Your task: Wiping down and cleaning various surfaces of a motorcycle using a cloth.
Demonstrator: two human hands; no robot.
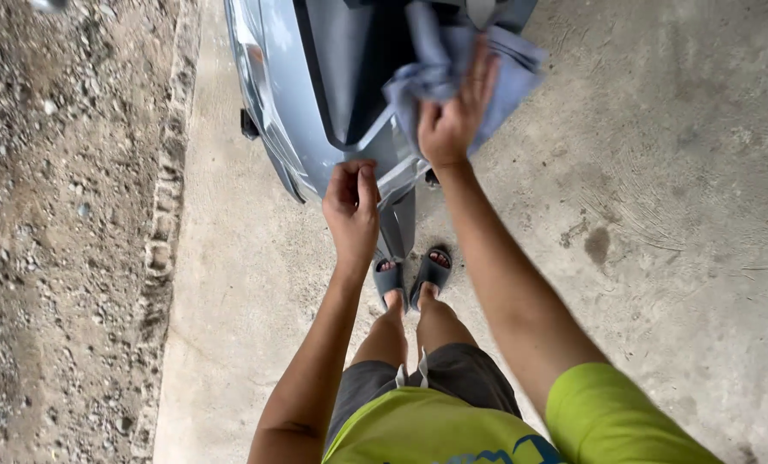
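Head view, right hand pressing cloth, scooter

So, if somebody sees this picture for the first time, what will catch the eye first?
Most striking is the pale blue cloth, pressed by the right hand against the silver-grey vehicle body at top centre. Just below, the left hand pinches the edge of a grey panel. Further down, two feet in dark slide sandals stand on the concrete floor, with a gravel strip along the left.
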